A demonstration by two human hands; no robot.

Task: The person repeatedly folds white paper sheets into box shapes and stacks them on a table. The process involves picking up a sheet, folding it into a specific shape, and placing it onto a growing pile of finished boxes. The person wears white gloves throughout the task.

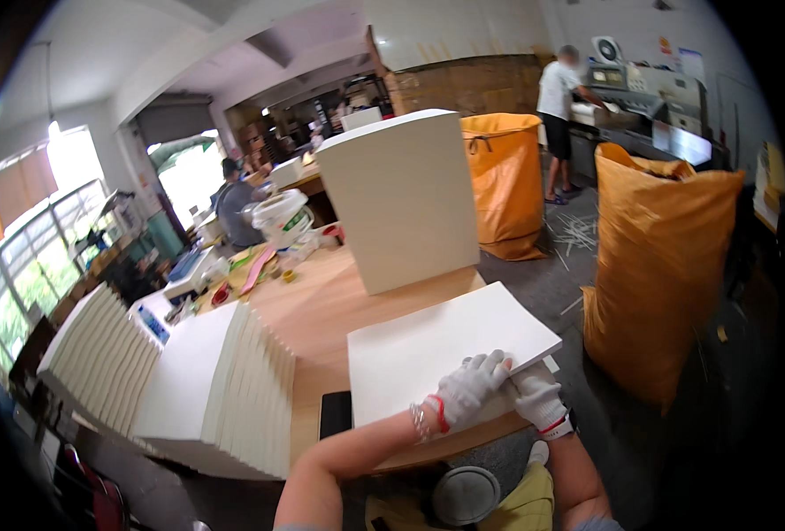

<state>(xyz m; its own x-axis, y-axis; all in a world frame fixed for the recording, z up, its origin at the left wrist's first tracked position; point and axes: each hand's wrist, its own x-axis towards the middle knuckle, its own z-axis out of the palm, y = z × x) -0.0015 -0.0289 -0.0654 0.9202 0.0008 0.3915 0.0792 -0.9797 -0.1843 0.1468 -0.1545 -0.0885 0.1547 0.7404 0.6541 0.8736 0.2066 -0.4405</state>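
A stack of white paper sheets (436,341) lies on the wooden table in front of me, with its right corner near the table's edge. My left hand (470,389), in a white knit glove with a bare fingertip showing, rests on top of the sheets, its fingers stretched out toward the right edge. My right hand (538,398), also gloved, closes on the near right edge of the paper; its fingers are partly hidden. The two hands are close together. Behind the sheets stands a tall block of stacked white paper (405,199).
Fanned paper stacks (246,389) stand at the left of the table (313,296), near a black phone (336,414). A white bucket (282,217) and tape rolls lie farther back. Orange sacks (662,274) stand at right. One person (559,97) works at a machine; another (235,208) sits left.
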